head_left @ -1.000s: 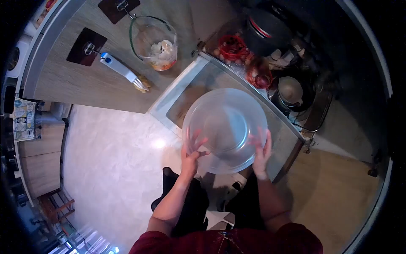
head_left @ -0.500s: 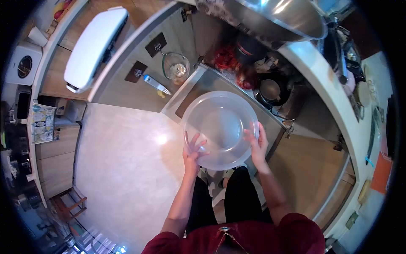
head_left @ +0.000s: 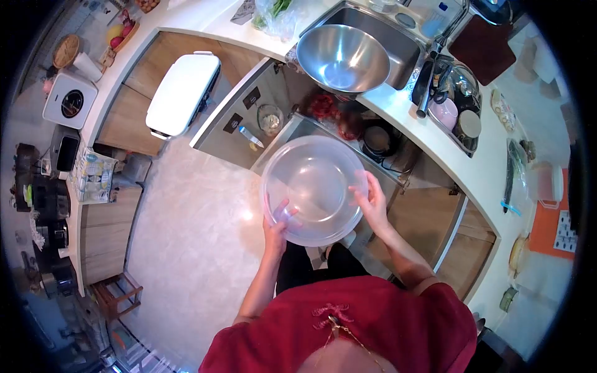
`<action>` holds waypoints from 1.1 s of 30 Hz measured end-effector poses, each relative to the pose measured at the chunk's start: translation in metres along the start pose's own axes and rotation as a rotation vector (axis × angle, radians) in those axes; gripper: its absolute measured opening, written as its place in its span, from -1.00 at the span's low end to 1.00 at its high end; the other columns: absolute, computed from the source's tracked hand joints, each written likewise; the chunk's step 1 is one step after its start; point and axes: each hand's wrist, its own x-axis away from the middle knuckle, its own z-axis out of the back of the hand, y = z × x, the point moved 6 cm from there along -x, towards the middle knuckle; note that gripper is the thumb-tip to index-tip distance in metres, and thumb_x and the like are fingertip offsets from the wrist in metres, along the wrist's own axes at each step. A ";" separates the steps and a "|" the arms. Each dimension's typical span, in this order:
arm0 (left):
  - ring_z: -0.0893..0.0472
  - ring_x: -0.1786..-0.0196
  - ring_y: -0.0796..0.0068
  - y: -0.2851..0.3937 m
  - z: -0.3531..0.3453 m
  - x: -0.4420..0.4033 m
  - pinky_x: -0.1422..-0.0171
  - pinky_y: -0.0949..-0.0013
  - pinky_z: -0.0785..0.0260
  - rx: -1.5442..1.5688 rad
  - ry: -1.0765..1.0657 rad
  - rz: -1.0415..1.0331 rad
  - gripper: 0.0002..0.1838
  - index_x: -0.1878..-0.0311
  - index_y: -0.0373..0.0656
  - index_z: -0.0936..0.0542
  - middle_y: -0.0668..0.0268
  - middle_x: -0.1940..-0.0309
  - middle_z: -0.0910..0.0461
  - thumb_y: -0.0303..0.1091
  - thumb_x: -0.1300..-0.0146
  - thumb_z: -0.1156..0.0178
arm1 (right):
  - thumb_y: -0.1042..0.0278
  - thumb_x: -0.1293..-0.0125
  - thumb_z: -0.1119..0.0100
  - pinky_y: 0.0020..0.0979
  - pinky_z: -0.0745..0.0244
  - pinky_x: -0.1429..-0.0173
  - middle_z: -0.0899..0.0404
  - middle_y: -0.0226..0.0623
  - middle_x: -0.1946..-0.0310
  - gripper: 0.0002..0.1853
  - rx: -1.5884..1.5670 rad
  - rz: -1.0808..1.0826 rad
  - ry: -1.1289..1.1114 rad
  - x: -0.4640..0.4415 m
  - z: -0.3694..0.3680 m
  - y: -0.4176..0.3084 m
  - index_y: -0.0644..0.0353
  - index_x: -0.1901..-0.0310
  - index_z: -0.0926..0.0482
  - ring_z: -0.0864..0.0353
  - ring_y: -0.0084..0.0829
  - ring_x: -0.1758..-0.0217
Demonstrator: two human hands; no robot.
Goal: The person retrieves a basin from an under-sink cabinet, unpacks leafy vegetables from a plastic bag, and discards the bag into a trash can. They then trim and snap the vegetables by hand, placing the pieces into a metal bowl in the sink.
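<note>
Curving past both sides of the sink (head_left: 404,53), the pale counter (head_left: 435,140) takes up the most room. Below the sink, on the person's side, a cabinet is open. Inside: red bags (head_left: 323,107) and a dark pan (head_left: 377,140).

White-topped box (head_left: 181,93): well to the left of the sink, lower than the counter.

Clear tub (head_left: 314,189): in front of the open cabinet, on the person's side of the sink and well apart from it. Round, mouth up, see-through, held up by two hands at its sides.

Metal bowl (head_left: 342,59): at the sink's near left edge, partly over the basin. Shiny inside.

Dish rack (head_left: 463,102): just right of the sink, holding bowls and other kitchenware.

Left hand (head_left: 277,231): on the tub's lower left side, the side away from the sink. Fingers spread, part-curled round the wall, opened only as wide as the tub's side needs. Some show hazily through the plastic.

Right hand (head_left: 371,202): on the tub's right side, somewhat nearer the sink than the left. Fingers parted and bent, touching rim and wall. Which fingertips lie inside the wall, which outside: cannot tell. Same for how hard either hand presses.

Glass container (head_left: 270,119): on the cabinet door, lower left of the sink.

White-handled tool (head_left: 250,136): smaller, on the same door, beside the glass container.
</note>
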 end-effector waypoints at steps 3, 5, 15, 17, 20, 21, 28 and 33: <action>-0.47 -0.04 0.14 0.003 0.016 0.000 0.18 0.16 -0.55 0.009 -0.036 0.015 -0.04 -0.41 0.07 0.18 -0.02 -0.22 -0.19 -0.64 0.16 0.14 | 0.56 -0.22 -0.01 -0.45 -0.59 0.18 -0.34 -0.16 -0.09 -0.46 0.023 -0.051 -0.012 0.007 -0.017 0.003 0.31 -0.23 -0.11 -0.51 -0.42 0.05; -0.47 -0.05 0.13 0.014 0.027 -0.011 0.18 0.16 -0.55 0.007 -0.076 0.021 -0.04 -0.41 0.05 0.19 -0.01 -0.22 -0.20 -0.64 0.17 0.14 | 0.57 -0.23 0.01 -0.46 -0.58 0.18 -0.33 -0.16 -0.09 -0.48 -0.065 -0.159 0.028 0.008 -0.031 0.005 0.28 -0.22 -0.12 -0.52 -0.42 0.07; -0.40 -0.14 0.27 0.160 0.085 -0.145 -0.06 0.21 -0.36 -0.082 -0.348 -0.141 -0.30 -0.37 -0.12 0.00 0.14 -0.22 -0.24 0.03 -0.29 0.06 | 0.60 -0.25 0.10 -0.46 -0.63 0.48 -0.38 -0.14 -0.02 -0.53 -0.101 -0.069 0.394 -0.029 -0.132 -0.039 0.20 -0.19 -0.12 -0.58 -0.43 0.20; -0.42 -0.10 0.31 0.189 0.121 -0.191 -0.07 0.27 -0.33 -0.396 -0.198 -0.287 -0.40 -0.31 -0.17 -0.16 0.17 -0.17 -0.32 -0.07 -0.30 0.04 | 0.58 -0.25 0.09 -0.45 -0.63 0.48 -0.38 -0.13 -0.02 -0.54 -0.114 -0.035 0.420 -0.037 -0.139 -0.054 0.20 -0.19 -0.12 -0.58 -0.42 0.20; -0.49 0.00 0.27 0.226 0.145 -0.234 -0.03 0.23 -0.33 -0.865 0.042 -0.634 -0.56 -0.15 -0.20 -0.40 0.12 0.02 -0.50 -0.21 -0.24 -0.04 | 0.56 -0.26 0.08 -0.44 -0.63 0.49 -0.37 -0.11 -0.02 -0.54 -0.126 0.034 0.425 -0.042 -0.148 -0.077 0.20 -0.19 -0.12 -0.58 -0.40 0.20; -0.49 0.00 0.27 0.225 0.158 -0.254 -0.03 0.23 -0.33 -0.867 0.048 -0.629 -0.56 -0.15 -0.20 -0.40 0.12 0.02 -0.50 -0.21 -0.24 -0.04 | 0.55 -0.27 0.07 -0.42 -0.63 0.49 -0.37 -0.10 -0.02 -0.55 -0.132 0.077 0.411 -0.041 -0.153 -0.083 0.20 -0.19 -0.12 -0.59 -0.39 0.20; -0.54 0.09 0.07 0.202 0.187 -0.295 0.06 0.13 -0.38 -1.596 0.185 -0.405 -0.65 0.03 -0.10 -0.53 0.08 0.18 -0.56 -0.25 -0.09 -0.18 | 0.53 -0.27 0.08 -0.34 -0.63 0.53 -0.39 -0.06 0.01 -0.58 -0.161 0.053 0.467 -0.010 -0.166 -0.068 0.19 -0.16 -0.14 -0.61 -0.31 0.23; -0.58 0.20 0.10 0.196 0.171 -0.269 0.11 0.16 -0.40 -1.461 0.094 -0.420 -0.71 0.17 -0.14 -0.60 0.06 0.34 -0.60 -0.24 -0.04 -0.24 | 0.51 -0.27 0.10 -0.29 -0.61 0.57 -0.39 0.06 0.02 -0.58 -0.139 -0.007 0.575 0.030 -0.143 -0.055 0.26 -0.16 -0.12 -0.63 -0.17 0.28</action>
